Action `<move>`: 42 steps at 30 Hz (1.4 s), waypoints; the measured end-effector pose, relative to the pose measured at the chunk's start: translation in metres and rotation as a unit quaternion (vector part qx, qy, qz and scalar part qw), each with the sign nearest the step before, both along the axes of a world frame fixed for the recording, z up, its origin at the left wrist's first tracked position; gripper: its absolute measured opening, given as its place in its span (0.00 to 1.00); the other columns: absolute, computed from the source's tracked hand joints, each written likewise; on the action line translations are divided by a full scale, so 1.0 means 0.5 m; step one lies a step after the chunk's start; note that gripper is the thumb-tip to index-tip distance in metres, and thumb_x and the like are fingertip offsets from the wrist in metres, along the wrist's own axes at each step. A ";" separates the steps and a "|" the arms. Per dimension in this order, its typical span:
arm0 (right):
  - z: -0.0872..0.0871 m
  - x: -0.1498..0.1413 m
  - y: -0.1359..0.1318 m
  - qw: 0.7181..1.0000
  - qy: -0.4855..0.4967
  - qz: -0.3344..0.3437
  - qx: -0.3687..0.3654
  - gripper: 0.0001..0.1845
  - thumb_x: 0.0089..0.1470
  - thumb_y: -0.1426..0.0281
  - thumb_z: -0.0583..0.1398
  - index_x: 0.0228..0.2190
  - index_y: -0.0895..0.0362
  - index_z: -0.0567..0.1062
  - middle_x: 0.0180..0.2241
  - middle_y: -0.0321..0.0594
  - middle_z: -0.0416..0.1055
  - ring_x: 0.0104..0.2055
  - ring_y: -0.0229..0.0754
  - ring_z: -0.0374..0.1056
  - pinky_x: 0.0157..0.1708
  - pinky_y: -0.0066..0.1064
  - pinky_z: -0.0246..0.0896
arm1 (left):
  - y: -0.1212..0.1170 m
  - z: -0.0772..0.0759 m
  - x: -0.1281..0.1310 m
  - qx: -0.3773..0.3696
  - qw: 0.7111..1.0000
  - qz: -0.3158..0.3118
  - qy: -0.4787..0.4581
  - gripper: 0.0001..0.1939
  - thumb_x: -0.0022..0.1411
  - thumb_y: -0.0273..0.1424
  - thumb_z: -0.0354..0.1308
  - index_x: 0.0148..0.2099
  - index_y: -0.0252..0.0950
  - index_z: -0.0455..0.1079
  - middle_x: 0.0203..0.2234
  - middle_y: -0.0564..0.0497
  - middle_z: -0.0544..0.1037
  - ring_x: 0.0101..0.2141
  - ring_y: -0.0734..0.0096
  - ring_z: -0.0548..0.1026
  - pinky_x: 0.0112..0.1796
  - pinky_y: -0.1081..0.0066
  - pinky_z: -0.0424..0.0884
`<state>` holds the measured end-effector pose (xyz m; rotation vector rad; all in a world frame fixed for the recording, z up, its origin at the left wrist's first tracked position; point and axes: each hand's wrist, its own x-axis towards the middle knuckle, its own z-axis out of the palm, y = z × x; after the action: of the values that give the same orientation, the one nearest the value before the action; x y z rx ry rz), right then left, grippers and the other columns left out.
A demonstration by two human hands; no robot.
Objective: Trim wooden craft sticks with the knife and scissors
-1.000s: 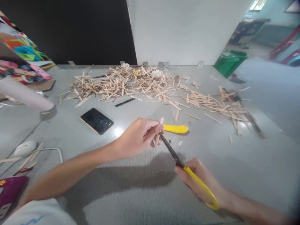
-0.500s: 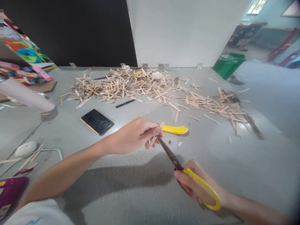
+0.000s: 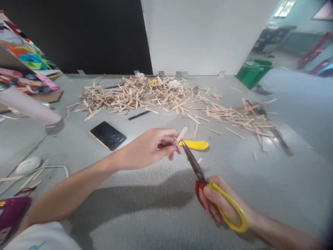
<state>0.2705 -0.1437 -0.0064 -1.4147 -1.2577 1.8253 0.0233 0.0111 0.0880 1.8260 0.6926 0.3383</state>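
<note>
Between the thumb and fingers of my left hand [image 3: 153, 147] is a pale wooden craft stick [image 3: 181, 134], its rounded end pointing up and away to the right. My right hand [image 3: 221, 199] is closed in the handles of a pair of scissors [image 3: 194, 163], one handle yellow and one red. The dark blades are slightly parted, their tips close to the stick and the left fingertips. Whether they touch the stick I cannot tell. Just behind the tips lies a yellow-handled cutter knife [image 3: 196, 144] on the grey table.
A heap of craft sticks [image 3: 140, 93] spreads along the back, trailing right. A phone [image 3: 108, 135] and a black pen [image 3: 139, 115] lie left of centre. A white mouse [image 3: 28, 165] and a pale roll [image 3: 31, 104] are farther left. A green bin [image 3: 252, 73] stands beyond the table.
The craft stick now projects farther up beyond my left fingers, which have shifted their hold. The scissors have moved slightly right and up, and their blades and handles are spread a little more.
</note>
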 end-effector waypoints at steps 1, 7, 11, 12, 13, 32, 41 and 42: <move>0.003 0.000 0.000 1.000 -0.002 -0.001 0.001 0.43 0.54 0.24 0.57 0.22 0.52 0.67 0.13 0.31 0.60 0.14 0.34 0.56 0.15 0.26 0.50 | -0.001 0.002 0.000 0.014 1.000 0.006 0.001 0.06 0.77 0.30 0.58 0.48 0.36 0.76 0.38 0.47 0.84 0.33 0.70 0.79 0.36 0.71 0.73; 0.005 0.000 0.003 1.000 -0.011 -0.007 0.024 0.43 0.56 0.25 0.56 0.21 0.53 0.68 0.13 0.32 0.59 0.14 0.34 0.55 0.16 0.27 0.48 | -0.003 0.001 -0.014 0.169 0.982 0.059 0.061 0.16 0.80 0.33 0.53 0.43 0.37 0.80 0.31 0.53 0.81 0.23 0.77 0.70 0.27 0.74 0.64; -0.004 0.002 0.002 0.999 -0.022 -0.014 0.034 0.42 0.58 0.27 0.57 0.21 0.53 0.67 0.14 0.31 0.60 0.14 0.33 0.56 0.17 0.26 0.50 | -0.007 -0.001 -0.021 0.240 0.965 0.084 0.059 0.17 0.81 0.37 0.54 0.47 0.39 0.84 0.26 0.54 0.77 0.24 0.76 0.66 0.27 0.73 0.61; -0.008 0.003 0.002 0.999 -0.023 -0.014 0.037 0.41 0.58 0.28 0.57 0.22 0.53 0.67 0.14 0.31 0.60 0.15 0.33 0.56 0.17 0.25 0.50 | -0.008 0.000 -0.020 0.244 0.965 0.086 0.051 0.17 0.81 0.37 0.55 0.48 0.39 0.85 0.27 0.54 0.78 0.25 0.75 0.67 0.28 0.73 0.62; -0.013 0.004 0.002 0.999 -0.025 -0.014 0.041 0.41 0.60 0.29 0.57 0.22 0.53 0.67 0.14 0.31 0.61 0.15 0.33 0.56 0.17 0.24 0.50 | -0.009 0.001 -0.019 0.241 0.966 0.086 0.042 0.16 0.81 0.36 0.55 0.49 0.40 0.85 0.29 0.53 0.78 0.27 0.74 0.69 0.29 0.73 0.64; -0.031 -0.002 0.014 0.991 -0.045 -0.044 0.114 0.35 0.66 0.37 0.58 0.23 0.53 0.68 0.16 0.31 0.63 0.16 0.34 0.59 0.19 0.24 0.55 | -0.039 -0.001 -0.012 -0.001 0.999 -0.003 -0.039 0.06 0.86 0.36 0.43 0.50 0.42 0.56 0.44 0.46 0.87 0.38 0.68 0.82 0.39 0.66 0.73; -0.030 -0.008 -0.002 0.993 -0.021 -0.008 0.117 0.38 0.63 0.32 0.58 0.26 0.54 0.69 0.17 0.31 0.64 0.17 0.34 0.58 0.19 0.25 0.53 | -0.055 -0.016 0.000 -0.008 0.996 0.006 -0.084 0.13 0.86 0.45 0.45 0.50 0.42 0.53 0.48 0.40 0.86 0.38 0.66 0.86 0.35 0.67 0.73; -0.030 -0.007 -0.004 0.993 -0.023 -0.002 0.118 0.39 0.64 0.31 0.57 0.26 0.54 0.68 0.16 0.31 0.63 0.17 0.33 0.58 0.19 0.25 0.52 | -0.056 -0.017 0.001 -0.014 0.996 0.005 -0.083 0.13 0.86 0.45 0.45 0.50 0.42 0.53 0.48 0.40 0.86 0.36 0.67 0.86 0.33 0.69 0.71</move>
<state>0.2668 -0.1456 -0.0213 -1.3329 -1.4385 1.5897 0.0239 -0.0167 0.0795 1.7460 0.5884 0.4799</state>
